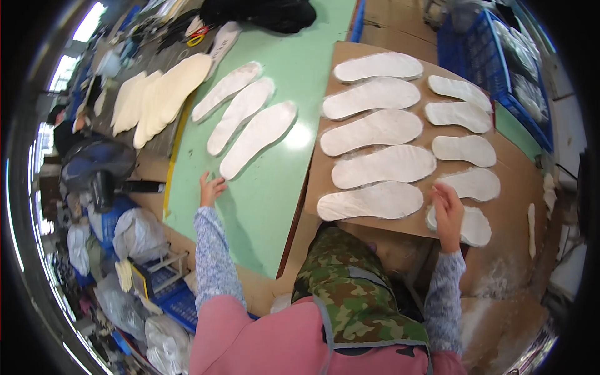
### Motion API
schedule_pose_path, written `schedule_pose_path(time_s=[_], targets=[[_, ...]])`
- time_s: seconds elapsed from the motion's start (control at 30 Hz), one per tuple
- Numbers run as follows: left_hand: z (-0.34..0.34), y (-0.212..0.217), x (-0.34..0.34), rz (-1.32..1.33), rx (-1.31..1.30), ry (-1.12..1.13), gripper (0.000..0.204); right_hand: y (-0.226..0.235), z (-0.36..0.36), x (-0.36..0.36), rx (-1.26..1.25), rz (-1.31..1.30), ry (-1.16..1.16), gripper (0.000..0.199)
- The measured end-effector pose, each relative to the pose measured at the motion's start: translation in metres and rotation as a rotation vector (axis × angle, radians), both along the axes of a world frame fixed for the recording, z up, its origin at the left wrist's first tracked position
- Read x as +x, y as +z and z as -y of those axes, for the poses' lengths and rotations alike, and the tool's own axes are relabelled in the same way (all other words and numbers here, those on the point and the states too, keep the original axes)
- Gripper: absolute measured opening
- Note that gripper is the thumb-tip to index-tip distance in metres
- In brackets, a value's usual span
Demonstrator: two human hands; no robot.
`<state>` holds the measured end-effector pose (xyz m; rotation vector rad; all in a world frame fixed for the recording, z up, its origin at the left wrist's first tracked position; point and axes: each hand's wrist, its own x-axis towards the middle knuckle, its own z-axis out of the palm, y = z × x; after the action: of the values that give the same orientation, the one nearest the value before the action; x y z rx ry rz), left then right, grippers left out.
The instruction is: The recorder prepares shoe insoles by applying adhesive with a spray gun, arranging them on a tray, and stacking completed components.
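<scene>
Nearest the lens: pink top point(262, 334), below both sets of fingers. Green table point(272, 200) runs under and beyond the left fingers. Cardboard sheet point(515, 187) lies under the right fingers, spreading away from them and to both sides. Camouflage apron point(350, 281) sits between the two forearms, lower than the fingers. Blue crate point(469, 53), filled with wrapped goods, stands well beyond the right fingers. Black cloth point(269, 14) lies far ahead of the left fingers. Cream pieces point(172, 87) overlap in a pile, ahead and left of the left fingers.

White insoles point(259, 140), three, slant on the green table; the nearest one's end is right at the left fingertips. Longer insoles point(384, 165), five in a column, lie left of the right fingers. Shorter insoles point(464, 151), five, form the next column; the right hand partly covers the lowest.

Left hand point(211, 191): fingers loosely parted, gripping nothing; contact unclear. Right hand point(448, 215): fingers bent; cannot tell whether they grasp anything. Smallest: scissors point(197, 37), far beyond the left fingers.
</scene>
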<state>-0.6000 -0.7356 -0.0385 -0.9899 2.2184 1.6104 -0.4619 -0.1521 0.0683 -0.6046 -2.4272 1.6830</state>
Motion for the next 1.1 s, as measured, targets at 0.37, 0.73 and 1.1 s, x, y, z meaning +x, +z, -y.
schedule_pose_path(time_s=[0.37,0.73,1.1], targets=[[-0.113,0.020,-0.030,-0.911,-0.735,0.038,0.029,0.007,-0.041,0.232,-0.240,0.135,-0.426,0.018],[-0.776,0.091,0.083,-0.758,0.203,-1.504,0.029,0.018,-0.106,0.353,-0.065,0.103,-0.882,0.023],[-1.128,-0.027,0.202,-1.177,-0.684,-1.783,0.052,0.014,-0.081,0.384,-0.097,0.248,-1.376,0.006]])
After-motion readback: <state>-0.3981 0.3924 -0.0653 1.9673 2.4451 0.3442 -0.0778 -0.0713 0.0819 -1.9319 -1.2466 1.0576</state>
